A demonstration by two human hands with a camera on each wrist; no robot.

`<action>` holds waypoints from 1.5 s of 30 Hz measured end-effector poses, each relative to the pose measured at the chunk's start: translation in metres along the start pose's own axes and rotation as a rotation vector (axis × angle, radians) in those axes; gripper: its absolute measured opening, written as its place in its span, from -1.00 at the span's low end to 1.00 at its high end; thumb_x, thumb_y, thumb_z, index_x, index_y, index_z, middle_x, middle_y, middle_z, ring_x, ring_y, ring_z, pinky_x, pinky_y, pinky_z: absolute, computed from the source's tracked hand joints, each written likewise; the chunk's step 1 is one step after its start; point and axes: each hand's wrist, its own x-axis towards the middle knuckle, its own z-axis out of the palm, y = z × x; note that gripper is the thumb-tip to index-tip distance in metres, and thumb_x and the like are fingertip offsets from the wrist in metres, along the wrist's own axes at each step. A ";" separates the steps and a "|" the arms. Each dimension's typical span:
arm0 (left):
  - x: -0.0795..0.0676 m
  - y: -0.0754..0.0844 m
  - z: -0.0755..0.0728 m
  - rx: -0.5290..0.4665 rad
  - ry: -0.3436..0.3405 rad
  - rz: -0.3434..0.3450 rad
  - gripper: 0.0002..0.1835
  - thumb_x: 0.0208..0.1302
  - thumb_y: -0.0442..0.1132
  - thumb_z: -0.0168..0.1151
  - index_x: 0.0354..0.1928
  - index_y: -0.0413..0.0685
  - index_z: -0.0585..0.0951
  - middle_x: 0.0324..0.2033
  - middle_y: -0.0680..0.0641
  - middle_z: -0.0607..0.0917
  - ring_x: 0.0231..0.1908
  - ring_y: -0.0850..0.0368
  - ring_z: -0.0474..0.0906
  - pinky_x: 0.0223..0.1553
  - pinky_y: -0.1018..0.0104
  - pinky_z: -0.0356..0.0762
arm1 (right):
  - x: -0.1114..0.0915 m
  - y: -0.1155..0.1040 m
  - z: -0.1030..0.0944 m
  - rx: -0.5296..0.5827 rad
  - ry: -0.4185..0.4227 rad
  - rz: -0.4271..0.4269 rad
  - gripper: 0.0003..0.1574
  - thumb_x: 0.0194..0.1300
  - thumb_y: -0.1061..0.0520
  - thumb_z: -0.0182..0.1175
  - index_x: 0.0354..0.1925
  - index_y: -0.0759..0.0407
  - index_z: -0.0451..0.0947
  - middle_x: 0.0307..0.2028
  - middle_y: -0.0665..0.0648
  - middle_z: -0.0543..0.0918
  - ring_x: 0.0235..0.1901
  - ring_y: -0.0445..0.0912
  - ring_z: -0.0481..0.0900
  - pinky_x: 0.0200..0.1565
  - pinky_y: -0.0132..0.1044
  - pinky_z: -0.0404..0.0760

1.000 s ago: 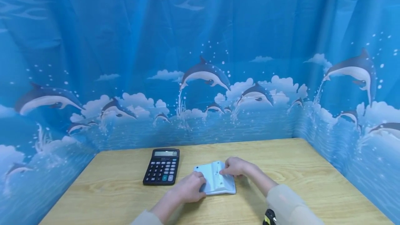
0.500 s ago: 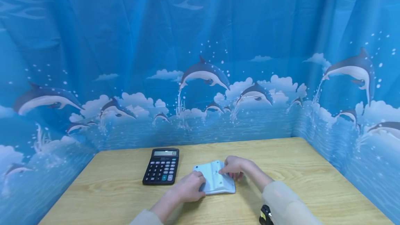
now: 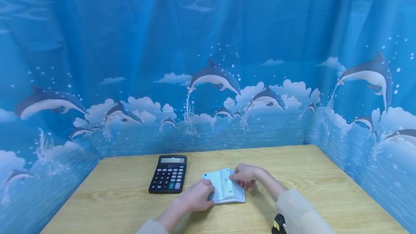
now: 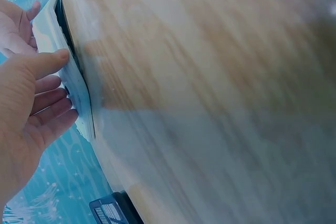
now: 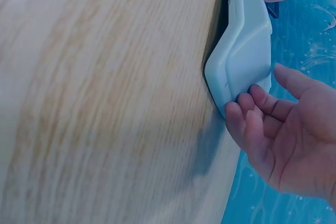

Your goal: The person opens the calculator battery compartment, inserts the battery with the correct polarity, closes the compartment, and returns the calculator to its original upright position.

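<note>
A light blue calculator [image 3: 220, 186] lies back side up on the table, with a raised ridge and small screws showing. My left hand [image 3: 199, 194] grips its left side, the thumb at the near edge. In the left wrist view, the left fingers [image 4: 52, 109] reach along the calculator's back. From the right, my right hand [image 3: 246, 175] has its thumb tip on the ridge, while the other fingers curl down at the right side. Those right fingers [image 5: 242, 109] touch the casing's sloping end in the right wrist view. The calculator's keys and screen are hidden underneath.
A black calculator [image 3: 168, 173] lies face up to the left, digits on its display. The wood-grain table [image 3: 130, 212] meets a blue dolphin-print curtain [image 3: 208, 64] at the back and sides. A black and yellow object [image 3: 278, 224] shows beside the right sleeve.
The right hand's lower fingers have spread slightly down along the calculator's right side, while its thumb stays on the ridge. The left hand and both calculators stay in place.
</note>
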 end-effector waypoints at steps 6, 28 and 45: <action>0.000 0.002 -0.001 -0.004 -0.012 -0.013 -0.65 -0.01 -0.06 0.39 -0.17 -0.03 0.63 -0.31 0.08 0.58 -0.27 0.29 0.47 -0.19 0.45 0.49 | 0.003 0.001 0.001 0.002 0.024 0.000 -0.59 0.32 -0.06 0.06 -0.50 0.21 0.47 -0.59 0.14 0.54 -0.69 -0.16 0.43 -0.65 -0.34 0.52; 0.001 0.002 -0.001 0.012 -0.015 -0.007 -0.66 0.00 -0.06 0.38 -0.18 -0.05 0.63 -0.32 0.08 0.57 -0.28 0.28 0.47 -0.20 0.46 0.49 | 0.010 0.002 0.001 0.071 0.023 0.079 -0.59 0.25 -0.06 0.15 -0.55 0.22 0.48 -0.66 0.09 0.50 -0.74 -0.19 0.38 -0.70 -0.44 0.45; -0.003 0.002 -0.006 0.049 -0.047 -0.046 -0.64 -0.01 0.00 0.38 -0.20 -0.05 0.63 -0.42 0.12 0.47 -0.41 0.34 0.35 -0.37 0.51 0.42 | 0.002 0.009 -0.002 -0.022 0.127 -0.004 -0.66 0.24 0.01 0.17 -0.53 0.23 0.48 -0.61 0.15 0.56 -0.72 -0.16 0.43 -0.64 -0.33 0.54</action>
